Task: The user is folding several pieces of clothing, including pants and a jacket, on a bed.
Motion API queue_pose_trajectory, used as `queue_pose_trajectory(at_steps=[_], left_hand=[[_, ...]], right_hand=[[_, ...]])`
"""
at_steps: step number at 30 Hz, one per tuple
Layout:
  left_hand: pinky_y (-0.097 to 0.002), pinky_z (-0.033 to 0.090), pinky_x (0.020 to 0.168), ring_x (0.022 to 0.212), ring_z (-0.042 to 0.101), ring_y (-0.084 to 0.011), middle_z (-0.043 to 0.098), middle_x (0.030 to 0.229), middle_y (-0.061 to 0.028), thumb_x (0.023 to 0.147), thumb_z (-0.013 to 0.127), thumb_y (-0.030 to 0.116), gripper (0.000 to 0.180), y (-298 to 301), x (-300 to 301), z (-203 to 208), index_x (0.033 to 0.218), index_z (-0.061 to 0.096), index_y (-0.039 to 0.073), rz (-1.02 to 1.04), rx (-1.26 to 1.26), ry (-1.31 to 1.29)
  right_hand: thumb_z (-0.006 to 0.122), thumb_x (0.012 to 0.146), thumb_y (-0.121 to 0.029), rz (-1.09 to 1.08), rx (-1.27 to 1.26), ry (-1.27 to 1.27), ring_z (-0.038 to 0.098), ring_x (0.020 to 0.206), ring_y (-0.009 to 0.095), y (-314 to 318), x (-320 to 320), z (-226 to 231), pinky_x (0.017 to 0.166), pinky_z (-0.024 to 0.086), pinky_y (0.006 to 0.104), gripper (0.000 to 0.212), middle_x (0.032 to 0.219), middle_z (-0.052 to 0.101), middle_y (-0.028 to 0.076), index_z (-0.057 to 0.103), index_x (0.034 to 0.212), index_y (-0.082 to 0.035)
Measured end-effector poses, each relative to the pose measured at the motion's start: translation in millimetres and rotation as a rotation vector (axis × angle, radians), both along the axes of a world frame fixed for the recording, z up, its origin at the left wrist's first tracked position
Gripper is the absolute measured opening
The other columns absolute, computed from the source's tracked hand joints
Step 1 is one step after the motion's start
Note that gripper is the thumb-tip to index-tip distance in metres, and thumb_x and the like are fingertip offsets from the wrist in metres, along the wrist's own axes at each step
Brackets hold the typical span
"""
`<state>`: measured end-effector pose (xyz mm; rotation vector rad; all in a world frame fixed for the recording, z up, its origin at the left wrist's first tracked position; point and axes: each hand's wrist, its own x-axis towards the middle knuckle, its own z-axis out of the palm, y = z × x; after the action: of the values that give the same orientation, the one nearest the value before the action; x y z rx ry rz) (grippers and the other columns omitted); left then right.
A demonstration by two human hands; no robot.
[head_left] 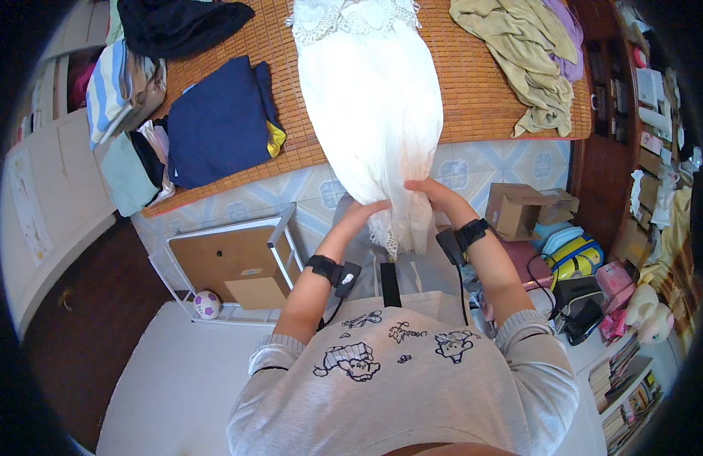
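Note:
A long white dress [372,99] with a lacy crocheted top stretches across the bamboo mat, its lower end hanging over the mat's near edge toward me. My left hand [364,213] grips the left side of the gathered skirt near the lace hem, thumb on top. On the opposite side, my right hand [436,194] holds the skirt slightly higher up, its thumb also over the cloth. The other fingers of both hands are mostly hidden by the fabric. Black straps with small boxes are round both wrists.
On the bamboo mat [290,83] lie folded navy clothes [218,121], a black garment [176,26] and a crumpled khaki garment [522,61]. Below stand a folded white-framed table [230,262], a ball [207,305] and cardboard boxes [513,211]. Bags and toys crowd the right.

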<state>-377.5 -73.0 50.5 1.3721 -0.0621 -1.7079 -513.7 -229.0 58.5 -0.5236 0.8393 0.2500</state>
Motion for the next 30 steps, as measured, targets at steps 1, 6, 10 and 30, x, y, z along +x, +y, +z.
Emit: queue_pose_trajectory(at_steps=[1,6,10,30], left_hand=[[-0.0319,0.038,0.091,0.106,0.049,-0.0222,0.048,0.121,-0.0114,0.076,0.063,0.019,0.055,-1,-5,3,0.121,0.041,-0.002,0.095,0.048,0.096],[-0.033,0.037,0.092,0.107,0.049,-0.023,0.048,0.121,-0.0114,0.079,0.058,0.029,0.055,2,-19,11,0.123,0.04,0.0,0.163,0.229,0.337],[-0.0332,0.036,0.094,0.11,0.047,-0.0231,0.048,0.122,-0.0113,0.08,0.056,0.032,0.057,13,-28,5,0.124,0.038,0.0,0.191,0.195,0.331],[-0.0392,0.039,0.092,0.105,0.051,-0.0298,0.05,0.119,-0.0158,0.082,0.038,0.056,0.07,-79,64,44,0.125,0.039,0.001,0.616,0.036,0.542]], right_hand=[[0.063,0.077,-0.03,-0.008,0.061,0.055,0.054,0.1,0.021,0,-5,2,0.085,0.044,0.033,0.056,0.111,0.054,0.013,0.043,0.12,0.0],[0.055,0.08,-0.041,-0.11,0.229,0.193,0.054,0.1,0.02,11,-19,0,0.087,0.042,0.0328,0.056,0.113,0.054,0.011,0.044,0.12,-0.003],[0.049,0.081,-0.049,-0.13,0.23,0.245,0.053,0.102,0.021,17,-30,-1,0.089,0.041,0.0331,0.058,0.115,0.054,0.009,0.045,0.121,-0.007],[0.04,0.086,-0.05,-0.548,-0.398,0.283,0.045,0.11,0.024,-37,36,16,0.09,0.039,0.0389,0.065,0.123,0.041,0.013,0.022,0.133,-0.009]])
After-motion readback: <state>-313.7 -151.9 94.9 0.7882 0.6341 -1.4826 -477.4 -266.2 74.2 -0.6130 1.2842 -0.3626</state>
